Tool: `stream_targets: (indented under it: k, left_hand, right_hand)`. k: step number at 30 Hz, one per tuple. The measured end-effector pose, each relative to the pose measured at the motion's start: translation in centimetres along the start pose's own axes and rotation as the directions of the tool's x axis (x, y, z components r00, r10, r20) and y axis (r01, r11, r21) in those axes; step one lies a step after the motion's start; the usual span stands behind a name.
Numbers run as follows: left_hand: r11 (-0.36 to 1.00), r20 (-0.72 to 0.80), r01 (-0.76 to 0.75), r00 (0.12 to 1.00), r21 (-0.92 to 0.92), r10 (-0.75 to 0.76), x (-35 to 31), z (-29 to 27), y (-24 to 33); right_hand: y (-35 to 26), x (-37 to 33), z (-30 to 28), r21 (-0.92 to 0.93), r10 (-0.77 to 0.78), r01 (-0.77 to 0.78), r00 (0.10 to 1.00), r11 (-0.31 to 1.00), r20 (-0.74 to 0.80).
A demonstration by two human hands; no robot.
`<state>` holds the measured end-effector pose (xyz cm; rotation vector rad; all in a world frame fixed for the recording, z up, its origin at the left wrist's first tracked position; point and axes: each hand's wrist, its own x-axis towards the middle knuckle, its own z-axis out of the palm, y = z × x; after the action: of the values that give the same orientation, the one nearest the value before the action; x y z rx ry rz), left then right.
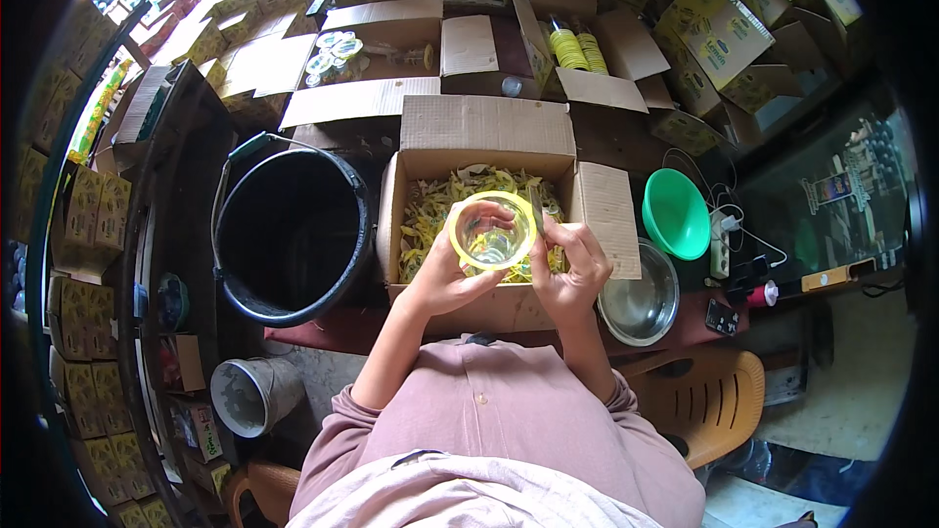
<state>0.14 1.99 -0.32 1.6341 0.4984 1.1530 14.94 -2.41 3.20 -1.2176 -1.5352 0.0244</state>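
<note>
My left hand (447,274) is wrapped round a clear plastic jar (476,256) with a yellow rim, its mouth facing up at me. Fingers show through the transparent wall. Close beside the rim, my right hand (570,269) is closed in a pinch on a thin dark blade-like thing (536,207); its exact kind is unclear. Both hands are over an open cardboard box (487,125) filled with small yellow-green wrapped packets (430,205). The jar hides part of the packets.
A black bucket (227,235) stands left of the box. To the right are a green bowl (677,215) and a metal bowl (665,308). Farther back, open cartons hold lidded tubs (335,54) and yellow lids (567,49). An orange chair (724,401) stands at the right.
</note>
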Motion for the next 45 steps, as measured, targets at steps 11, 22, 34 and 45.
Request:
stream_targets:
  k: [11,22,34,45]
  left_hand:
    - [0.995,-0.082,0.001,0.997,-0.103,-0.010,-0.1,0.5,0.2]
    - [0.999,-0.055,0.011,0.998,-0.051,-0.014,0.0,0.5,0.2]
    - [0.994,-0.063,0.048,0.997,-0.097,-0.054,0.1,0.3,0.6]
    - [1.000,-0.036,0.015,0.999,-0.004,-0.015,0.1,-0.2,1.0]
  right_hand:
    - [-1.0,-0.9,-0.1,-0.111,-0.065,0.056,0.995,0.992,-0.077]
    - [-1.2,-0.8,0.6,-0.148,-0.069,0.053,0.992,0.988,-0.101]
    - [-0.7,0.3,-0.1,-0.004,-0.017,0.017,1.000,1.000,-0.018]
    - [-0.9,-0.7,-0.1,-0.166,-0.084,0.080,0.996,0.983,-0.021]
